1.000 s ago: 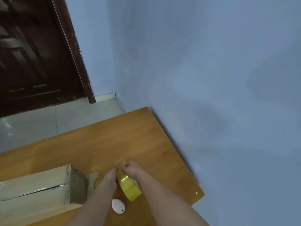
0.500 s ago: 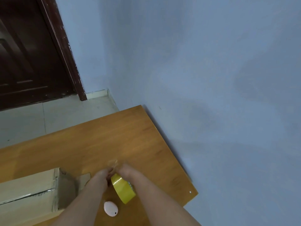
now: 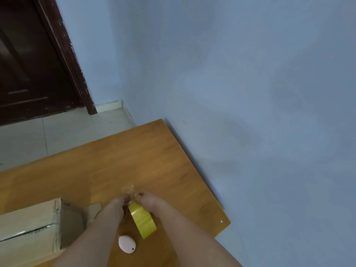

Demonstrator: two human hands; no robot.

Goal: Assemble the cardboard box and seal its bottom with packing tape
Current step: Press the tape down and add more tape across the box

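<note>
Since a second ago the view has swung a little, so the cardboard box (image 3: 28,226) now sits further toward the left edge of the frame, while both hands have stayed together over the roll of yellow packing tape (image 3: 143,220). The left hand (image 3: 115,206) and right hand (image 3: 149,199) meet at the top of the roll, fingertips curled and pinching the crumpled loose end of tape (image 3: 129,189) that sticks up between them; which hand bears the roll's weight I cannot tell. The roll stands on edge above the tabletop (image 3: 96,170), near its right edge. Just beside it, nearer the person, lies a small pink oval object (image 3: 126,244). The box lies on its side at the tabletop's left, open end facing the hands, a strip of tape along its seam.
</note>
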